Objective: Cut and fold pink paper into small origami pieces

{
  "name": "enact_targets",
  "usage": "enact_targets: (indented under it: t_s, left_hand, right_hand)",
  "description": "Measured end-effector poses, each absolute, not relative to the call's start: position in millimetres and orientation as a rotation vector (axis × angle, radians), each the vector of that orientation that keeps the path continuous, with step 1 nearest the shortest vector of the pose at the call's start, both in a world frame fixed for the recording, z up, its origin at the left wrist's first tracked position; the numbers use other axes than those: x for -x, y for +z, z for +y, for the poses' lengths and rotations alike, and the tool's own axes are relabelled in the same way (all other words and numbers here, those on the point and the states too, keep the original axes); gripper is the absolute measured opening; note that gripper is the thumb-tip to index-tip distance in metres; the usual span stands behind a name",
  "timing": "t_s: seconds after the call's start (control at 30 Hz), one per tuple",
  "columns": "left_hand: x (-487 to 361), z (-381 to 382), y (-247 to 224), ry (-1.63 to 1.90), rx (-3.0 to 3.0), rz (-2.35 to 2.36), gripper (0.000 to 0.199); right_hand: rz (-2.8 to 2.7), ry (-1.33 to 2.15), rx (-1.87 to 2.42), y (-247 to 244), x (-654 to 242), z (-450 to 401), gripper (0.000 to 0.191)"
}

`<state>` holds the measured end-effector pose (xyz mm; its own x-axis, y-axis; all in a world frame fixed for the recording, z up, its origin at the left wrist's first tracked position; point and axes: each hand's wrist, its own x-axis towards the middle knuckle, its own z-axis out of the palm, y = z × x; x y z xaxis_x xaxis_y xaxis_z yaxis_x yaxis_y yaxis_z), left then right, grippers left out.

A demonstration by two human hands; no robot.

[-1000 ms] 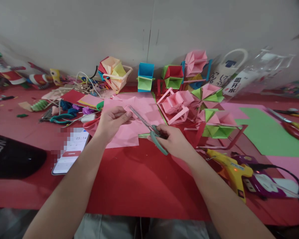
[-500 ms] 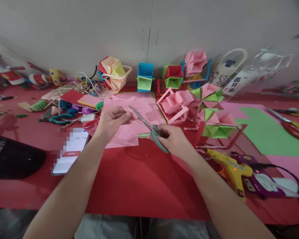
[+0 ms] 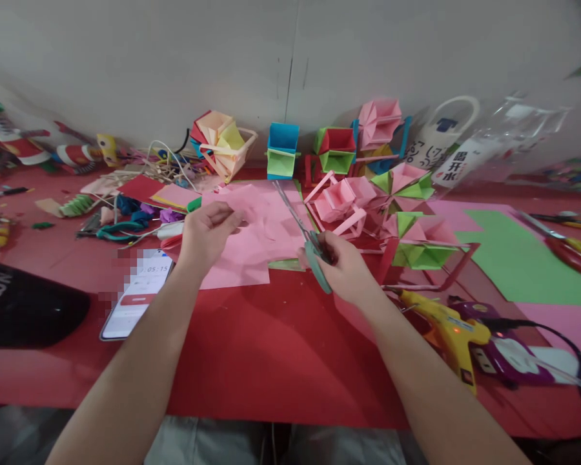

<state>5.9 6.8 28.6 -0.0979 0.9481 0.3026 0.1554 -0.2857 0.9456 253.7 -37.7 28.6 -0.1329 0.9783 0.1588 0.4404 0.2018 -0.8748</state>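
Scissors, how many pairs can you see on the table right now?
2 for certain: a green-handled pair in the right hand, and a red-handled pair lying at the far right edge. More may be hidden in the clutter at the back left.

Both forearms are bare from elbow to wrist; no sleeve, watch, bracelet or glove is visible. The left hand (image 3: 208, 234) and the right hand (image 3: 346, 270) carry no rings that can be made out. Below the near edge of the red-covered table (image 3: 271, 361), light grey fabric covers the lap.
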Motion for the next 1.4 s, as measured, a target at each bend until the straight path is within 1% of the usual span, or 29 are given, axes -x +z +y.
enact_targets:
  t_s: [0.1,0.2,0.3,0.5,0.67,0.9,1.23,1.4]
  left_hand:
    - [5,11,26,1.597,-1.771,1.612,0.014]
    - [12,12,26,1.653,-2.069,1.758,0.014]
    - [13,13,26,1.666,-2.206,1.669,0.016]
    - [12,17,24,1.63,-2.155,1.529,0.023]
    - [10,15,26,1.639,-2.133,1.518,0.023]
    - [1,11,28,1.583,-2.088,1.456,0.02]
    - [-16,4,25,1.463,-1.996,1.326,0.018]
    - [-27,-4,24,1.386,-1.973,1.295,0.017]
  right_hand:
    - [-1.684,0.806,1.398,24,-255,-35,0.032]
    - [-1.744,0.792,1.444,22,-254,-37,0.03]
    - [-1.793,0.759,1.517,19,-252,-40,0.029]
    - [-1.935,0.645,1.628,17,-255,-39,0.02]
    - [-2.11,0.529,1.53,18,-254,-37,0.019]
    - [-2.327,0.627,1.41,16,-256,-41,0.037]
    - [-2.389,0.816,1.392,29,-253,-48,0.039]
    - [-2.43,0.852,1.352,31,-250,-52,0.041]
